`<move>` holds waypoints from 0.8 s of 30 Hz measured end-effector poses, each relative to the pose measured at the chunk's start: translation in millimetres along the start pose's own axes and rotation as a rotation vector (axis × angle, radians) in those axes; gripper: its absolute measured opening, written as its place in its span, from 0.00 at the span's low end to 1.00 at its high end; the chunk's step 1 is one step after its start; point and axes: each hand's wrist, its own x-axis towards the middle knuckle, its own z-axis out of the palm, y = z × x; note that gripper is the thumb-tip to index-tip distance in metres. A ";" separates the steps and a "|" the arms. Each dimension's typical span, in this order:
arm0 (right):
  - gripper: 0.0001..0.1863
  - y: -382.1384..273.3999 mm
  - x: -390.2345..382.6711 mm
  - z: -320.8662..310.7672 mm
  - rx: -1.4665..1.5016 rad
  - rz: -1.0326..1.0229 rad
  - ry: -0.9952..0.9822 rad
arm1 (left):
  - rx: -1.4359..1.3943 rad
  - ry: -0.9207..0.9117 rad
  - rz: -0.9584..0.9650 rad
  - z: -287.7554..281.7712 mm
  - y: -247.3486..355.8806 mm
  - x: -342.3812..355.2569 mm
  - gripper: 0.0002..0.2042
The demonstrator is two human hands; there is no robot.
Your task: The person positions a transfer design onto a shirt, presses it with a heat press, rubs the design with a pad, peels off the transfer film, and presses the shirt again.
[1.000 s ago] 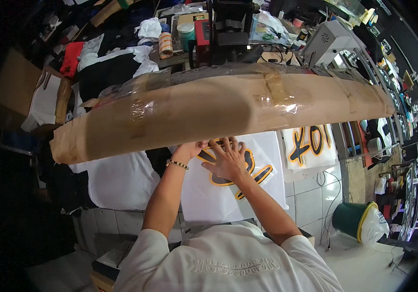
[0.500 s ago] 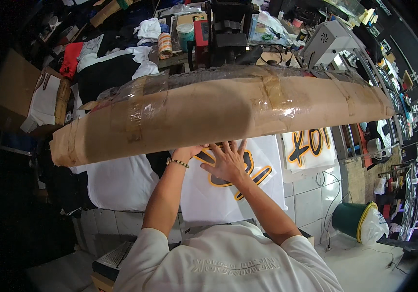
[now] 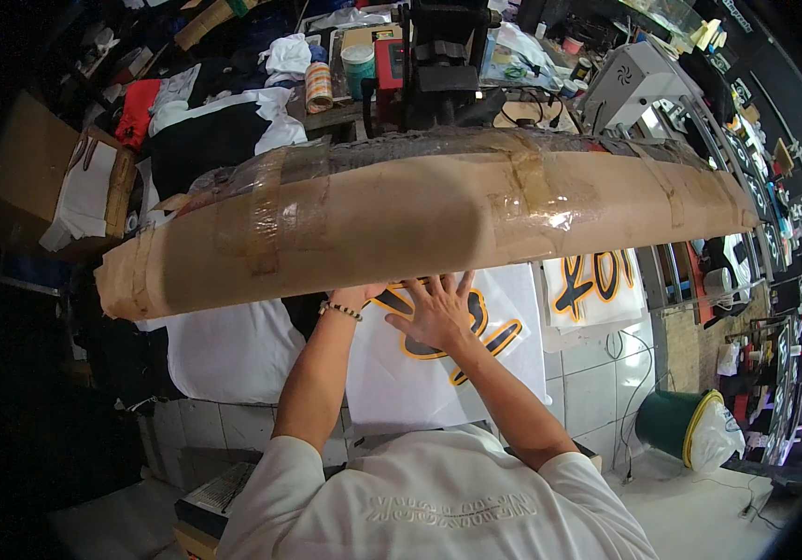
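Note:
My right hand (image 3: 438,317) lies flat with fingers spread on a clear film sheet bearing a black graphic (image 3: 424,347) edged in orange. That film rests on smooth white fabric (image 3: 392,392) in front of me. Beside it on the left is my left hand (image 3: 352,297), a beaded bracelet on its wrist. Its fingers disappear under the near edge of a long brown cardboard panel (image 3: 373,224), so their pose is hidden. The panel, patched with shiny tape, hangs over the far part of the fabric and covers the tips of my right fingers.
Further sheets with black-and-orange lettering (image 3: 597,287) lie to the right. White cloth (image 3: 233,355) is on the left. Behind the panel rises a black machine (image 3: 443,79). A green bucket (image 3: 670,418) with a plastic bag stands at lower right, near cables. Cardboard boxes (image 3: 32,177) are at far left.

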 end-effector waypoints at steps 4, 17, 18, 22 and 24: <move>0.47 -3.2 -0.2 -0.6 -0.017 -0.004 -0.007 | -0.032 -0.008 -0.010 -0.8 1.8 -2.7 0.11; 0.47 -2.7 -0.1 2.3 -0.017 0.006 0.020 | -0.374 -0.008 -0.194 68.0 75.7 -45.7 0.15; 0.47 -2.7 -0.2 2.0 -0.017 0.005 0.020 | -0.328 0.014 -0.207 70.0 77.0 -45.6 0.15; 0.46 -3.8 -1.2 0.6 -0.042 -0.012 0.039 | -0.262 -0.001 -0.229 69.1 81.7 -47.3 0.16; 0.46 -3.9 -2.6 0.2 -0.051 -0.021 0.047 | -0.221 0.012 -0.229 70.8 82.8 -49.6 0.17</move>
